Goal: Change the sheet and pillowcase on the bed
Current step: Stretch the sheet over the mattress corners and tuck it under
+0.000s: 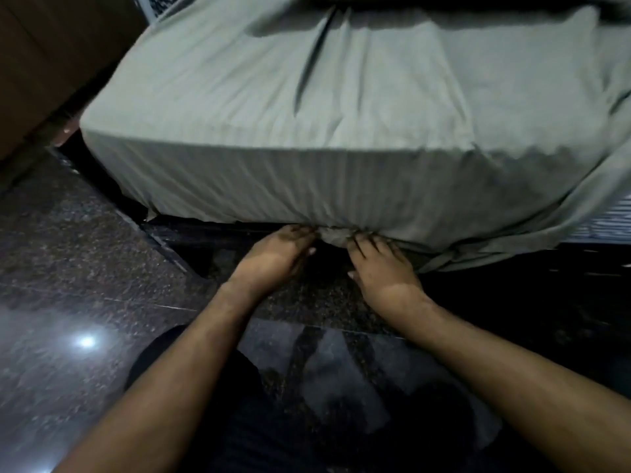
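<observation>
Grey-green striped cotton covers the whole mattress: the grey-green striped bed sheet (341, 107) lies over the top of the bed and drops down its near end face, pulled into fine vertical pleats there. At the near left corner of the bed the cloth sits fairly snug, while at the near right corner it hangs loose and slides off in long slack folds toward the floor. A deep crease runs along the top of the bed from its far edge toward the middle.

Both of the person's hands are down at the bottom edge of the bed's near end, close together and just apart. The left hand (280, 254) is palm down, its fingers reaching in under the hem where the sheet meets the dark bed base (211, 230); the fingertips are lost in shadow and blur, so I cannot tell whether they pinch the cloth or only push it. The right hand (379, 264) sits just beside it, fingers curled into a small gathered wad of the sheet at the lower edge, gripping it. Bare forearms stretch back toward the camera.

Below them is a polished dark speckled stone floor (85, 268), with a bright spot of light reflected on it. A brown wooden panel (51, 56) stands off the bed's left side.
</observation>
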`<action>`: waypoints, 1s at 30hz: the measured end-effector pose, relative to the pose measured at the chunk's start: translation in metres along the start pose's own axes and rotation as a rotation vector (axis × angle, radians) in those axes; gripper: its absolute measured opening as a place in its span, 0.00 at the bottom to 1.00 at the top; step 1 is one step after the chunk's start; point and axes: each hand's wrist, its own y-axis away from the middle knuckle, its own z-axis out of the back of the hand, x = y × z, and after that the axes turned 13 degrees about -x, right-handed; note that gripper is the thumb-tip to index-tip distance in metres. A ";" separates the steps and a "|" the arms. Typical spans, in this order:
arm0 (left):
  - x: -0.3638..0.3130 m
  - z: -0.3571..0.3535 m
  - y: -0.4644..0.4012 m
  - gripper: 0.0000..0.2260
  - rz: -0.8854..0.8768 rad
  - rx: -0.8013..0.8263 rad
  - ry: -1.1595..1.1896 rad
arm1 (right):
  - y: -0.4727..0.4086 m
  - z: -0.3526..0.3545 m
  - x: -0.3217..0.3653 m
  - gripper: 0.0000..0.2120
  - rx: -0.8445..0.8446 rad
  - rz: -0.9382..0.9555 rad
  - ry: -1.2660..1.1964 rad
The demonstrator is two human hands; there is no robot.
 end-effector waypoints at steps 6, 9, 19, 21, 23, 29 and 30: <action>-0.058 -0.026 -0.043 0.13 0.010 0.033 0.076 | 0.014 0.006 -0.021 0.25 -0.009 -0.093 0.000; -0.062 -0.041 -0.054 0.15 -0.005 0.066 0.182 | 0.020 -0.002 -0.032 0.25 -0.036 -0.116 -0.041; -0.088 -0.049 -0.078 0.16 0.112 0.041 0.012 | -0.030 -0.010 -0.077 0.34 -0.136 -0.212 -0.115; -0.099 -0.051 -0.080 0.16 0.147 0.031 0.048 | -0.029 -0.011 -0.082 0.33 -0.108 -0.140 -0.103; -0.101 -0.058 -0.084 0.16 0.193 0.056 0.026 | -0.028 -0.010 -0.089 0.29 -0.057 -0.098 -0.127; -0.086 -0.069 -0.092 0.31 0.065 0.107 -0.093 | 0.021 0.008 -0.084 0.22 -0.048 -0.012 -0.132; -0.085 -0.068 -0.094 0.30 0.088 0.159 -0.098 | 0.032 0.010 -0.081 0.26 -0.038 -0.040 -0.174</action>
